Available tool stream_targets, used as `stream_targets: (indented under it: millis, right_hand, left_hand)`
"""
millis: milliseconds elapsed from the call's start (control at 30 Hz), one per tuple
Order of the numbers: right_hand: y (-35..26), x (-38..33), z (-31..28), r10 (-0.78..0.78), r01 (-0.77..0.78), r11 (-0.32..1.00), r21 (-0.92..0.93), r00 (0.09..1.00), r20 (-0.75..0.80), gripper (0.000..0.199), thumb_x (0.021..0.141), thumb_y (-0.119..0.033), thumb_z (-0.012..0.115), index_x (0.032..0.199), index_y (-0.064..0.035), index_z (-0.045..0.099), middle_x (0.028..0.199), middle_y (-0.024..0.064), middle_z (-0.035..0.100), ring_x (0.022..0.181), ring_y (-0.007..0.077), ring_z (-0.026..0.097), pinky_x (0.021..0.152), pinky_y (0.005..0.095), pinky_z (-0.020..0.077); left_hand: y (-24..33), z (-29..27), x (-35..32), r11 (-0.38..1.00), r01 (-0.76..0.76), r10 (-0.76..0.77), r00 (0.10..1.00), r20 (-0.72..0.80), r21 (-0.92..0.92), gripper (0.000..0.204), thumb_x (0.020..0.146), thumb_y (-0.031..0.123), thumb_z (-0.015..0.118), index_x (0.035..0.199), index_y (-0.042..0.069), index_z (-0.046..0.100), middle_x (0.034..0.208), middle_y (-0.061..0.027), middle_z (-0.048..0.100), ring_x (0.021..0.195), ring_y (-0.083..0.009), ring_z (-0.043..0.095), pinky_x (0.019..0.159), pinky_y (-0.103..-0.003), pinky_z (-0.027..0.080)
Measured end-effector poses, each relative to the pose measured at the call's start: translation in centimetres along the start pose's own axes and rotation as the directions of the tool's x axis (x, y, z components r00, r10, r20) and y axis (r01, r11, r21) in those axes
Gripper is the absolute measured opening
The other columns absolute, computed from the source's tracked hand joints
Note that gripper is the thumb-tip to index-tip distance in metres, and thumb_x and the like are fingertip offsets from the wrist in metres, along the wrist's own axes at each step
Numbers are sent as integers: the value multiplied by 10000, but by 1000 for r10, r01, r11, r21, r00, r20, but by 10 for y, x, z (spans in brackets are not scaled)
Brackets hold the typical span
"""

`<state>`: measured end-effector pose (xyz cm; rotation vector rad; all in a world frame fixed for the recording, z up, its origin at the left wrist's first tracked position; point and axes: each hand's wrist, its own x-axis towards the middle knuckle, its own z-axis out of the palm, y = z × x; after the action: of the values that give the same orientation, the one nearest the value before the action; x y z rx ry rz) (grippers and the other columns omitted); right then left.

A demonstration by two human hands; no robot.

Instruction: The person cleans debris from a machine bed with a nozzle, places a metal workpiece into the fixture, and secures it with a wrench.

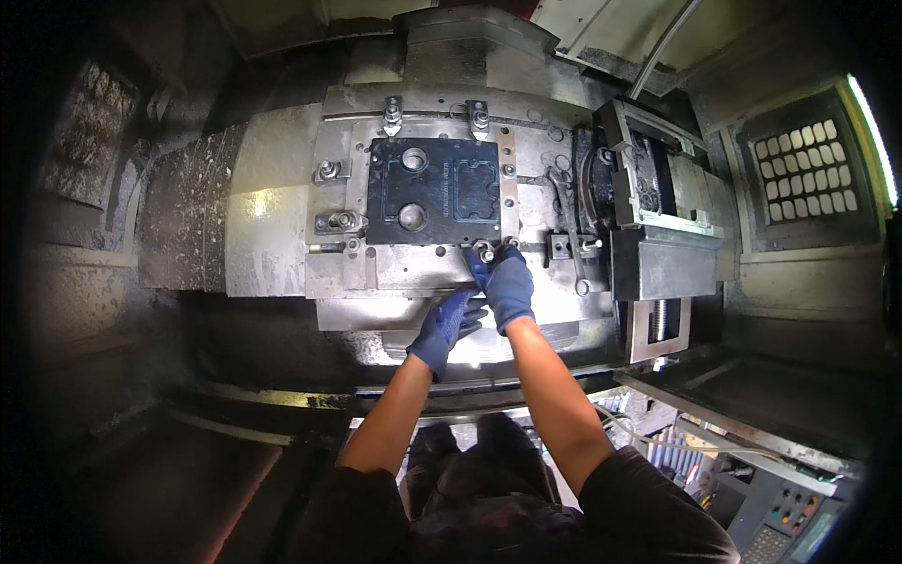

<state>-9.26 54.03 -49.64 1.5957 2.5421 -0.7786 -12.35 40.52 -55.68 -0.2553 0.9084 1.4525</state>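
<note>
Right grip, blue-gloved: fingers bunched at the front bolt; cannot tell if they pinch it or only rest there

Left grip, same glove: just below and beside the right, fingers loosely bent; whether anything is held, cannot tell. Sits close perhaps to steady or assist

Dark plate: directly beyond the hands, flat on a pale metal base; near-square, blue-black, shallow line patterns, two round openings toward its left side with brighter metal inside

Strap clamps along its far edge and left side, stubby steel with nuts; spacing around the edges probably spreads the hold and leaves the top face open

Slotted tabletop beneath: scuffed, shiny grey; slots likely let clamps be set where needed

To the right, a long slim wrench lies within reach, near a small clamp block

Farther right, boxy vise-like unit, smooth steel front; beyond, a wall panel with pale rounded cells
</note>
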Motion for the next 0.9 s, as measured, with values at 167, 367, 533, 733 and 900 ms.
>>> stream_targets:
  millis: [167, 367, 533, 733, 900]
  right_hand:
    - [23, 1, -20, -451, 504, 752, 425, 863, -225, 572, 787, -128, 716, 1291, 36, 501, 1174, 176, 624, 1036, 255, 630, 896, 325, 491]
    - [44, 6, -28, -310, 198, 760, 619, 948, 78, 455, 887, -72, 602, 1329, -45, 496, 1216, 149, 602, 1085, 203, 588, 938, 297, 456]
    - [21, 6, -35, -667, 751, 554, 359, 659, -347, 495, 865, -147, 639, 1329, -61, 493, 1196, 185, 614, 1050, 267, 624, 888, 335, 486]
    - [18, 4, -48, -427, 440, 896, -61, 891, 155, 335, 896, -313, 547, 1163, -119, 605, 794, 147, 684, 711, 331, 653, 640, 445, 494]
    - [11, 42, -21, -784, 775, 449, -444, 581, 220, 209, 819, -255, 530, 885, -117, 672, 714, 101, 652, 669, 291, 639, 583, 441, 479]
  left_hand:
    - [8, 50, 11, 805, -39, 24, 999, -33, -592, 523, 947, 455, 431, 1273, 51, 496, 1268, -128, 548, 1133, -273, 545, 965, -409, 445]
    - [17, 54, 29, 466, 3, 95, 994, 53, -885, 675, 919, 517, 425, 1363, 10, 387, 1381, -209, 412, 1268, -355, 410, 1078, -510, 327]
    - [13, 50, 35, 560, -18, 234, 963, 137, -828, 752, 880, 551, 450, 1387, 4, 356, 1416, -223, 369, 1308, -375, 364, 1113, -511, 275]
    - [21, 54, 27, 470, -39, 33, 999, -26, -882, 649, 876, 484, 524, 1306, 2, 463, 1295, -191, 515, 1148, -306, 538, 980, -447, 452]
    - [13, 45, 34, 511, 39, 230, 956, 180, -859, 685, 901, 544, 460, 1304, -10, 464, 1343, -203, 486, 1245, -339, 463, 1093, -463, 329]
